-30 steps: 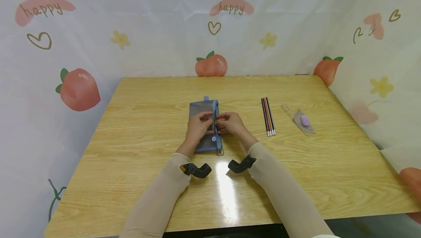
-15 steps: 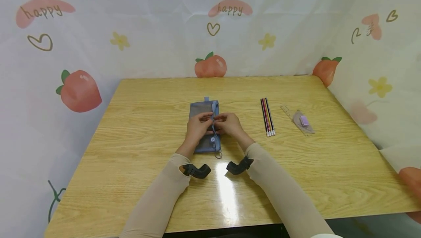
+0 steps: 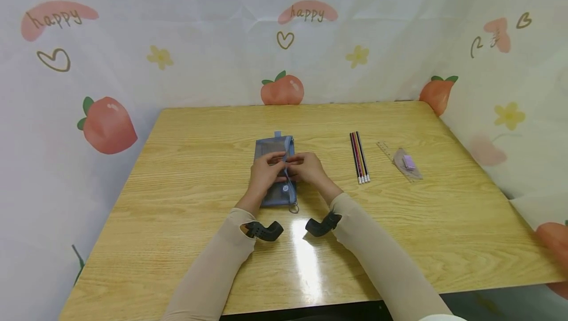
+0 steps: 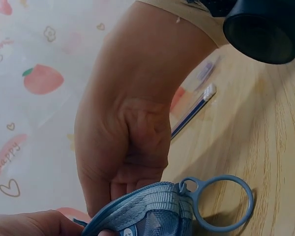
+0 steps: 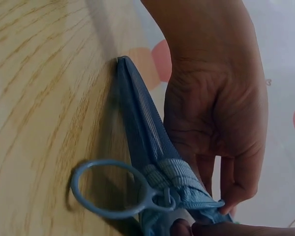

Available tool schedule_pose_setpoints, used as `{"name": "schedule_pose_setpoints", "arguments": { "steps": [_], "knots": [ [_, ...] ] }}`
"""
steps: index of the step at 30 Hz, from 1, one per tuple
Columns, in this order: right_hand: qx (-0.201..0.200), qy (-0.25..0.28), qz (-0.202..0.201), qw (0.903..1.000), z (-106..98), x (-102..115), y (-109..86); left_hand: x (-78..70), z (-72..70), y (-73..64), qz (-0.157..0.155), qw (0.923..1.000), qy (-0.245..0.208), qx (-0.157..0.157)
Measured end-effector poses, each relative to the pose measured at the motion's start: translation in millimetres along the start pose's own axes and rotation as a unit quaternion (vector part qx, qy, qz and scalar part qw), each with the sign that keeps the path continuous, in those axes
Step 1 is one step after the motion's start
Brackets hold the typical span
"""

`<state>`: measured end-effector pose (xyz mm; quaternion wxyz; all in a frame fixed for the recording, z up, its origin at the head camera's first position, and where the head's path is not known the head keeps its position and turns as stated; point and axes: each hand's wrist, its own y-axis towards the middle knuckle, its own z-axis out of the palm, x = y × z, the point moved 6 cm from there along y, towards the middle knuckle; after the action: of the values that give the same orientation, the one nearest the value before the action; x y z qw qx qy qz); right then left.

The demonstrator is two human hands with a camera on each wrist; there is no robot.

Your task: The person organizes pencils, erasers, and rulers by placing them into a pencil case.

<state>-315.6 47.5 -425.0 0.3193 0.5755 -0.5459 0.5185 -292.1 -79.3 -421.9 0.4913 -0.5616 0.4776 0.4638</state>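
Note:
A blue mesh zip pouch point(image 3: 276, 196) lies upright on the table in front of me, its zipped edge facing right. My left hand point(image 3: 265, 172) pinches the zip edge from the left, thumb and fingertips together. From the other side my right hand point(image 3: 309, 167) grips the same edge, its fingertips meeting the left ones. In both wrist views the pouch's side panel and zip tape show close up. A blue ring point(image 5: 108, 189) hangs from the pouch's near end. The pouch's inside and the fingertips' exact hold are partly hidden.
Several pencils point(image 3: 360, 158) with white ends lie side by side to the right. Beyond them are a clear ruler point(image 3: 385, 150), a clear protractor point(image 3: 401, 160) and a purple eraser point(image 3: 409, 162). The table's front edge runs below my sleeves; a printed cloth stands behind and at the sides.
The gap along the pouch's zip edge has narrowed as my right hand shifted slightly left toward my left hand. The whole head view has drifted a little left; the pencils stay put.

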Motion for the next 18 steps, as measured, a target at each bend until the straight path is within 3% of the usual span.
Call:
{"name": "schedule_pose_setpoints", "arguments": {
  "steps": [7,13,18],
  "knots": [
    [-0.01,-0.034,-0.017,0.9992,-26.1,6.5,-1.3,-0.5,-0.7,0.2,0.001,0.9999,0.004,-0.01],
    [-0.033,-0.087,-0.027,0.9953,-75.8,17.4,5.5,-1.4,-1.2,0.0,0.004,0.9999,0.0,-0.014],
    [-0.073,-0.169,-0.023,0.9827,-125.2,19.3,13.2,-1.1,-1.0,-0.2,0.006,0.9999,-0.001,-0.01]
  ]
}}
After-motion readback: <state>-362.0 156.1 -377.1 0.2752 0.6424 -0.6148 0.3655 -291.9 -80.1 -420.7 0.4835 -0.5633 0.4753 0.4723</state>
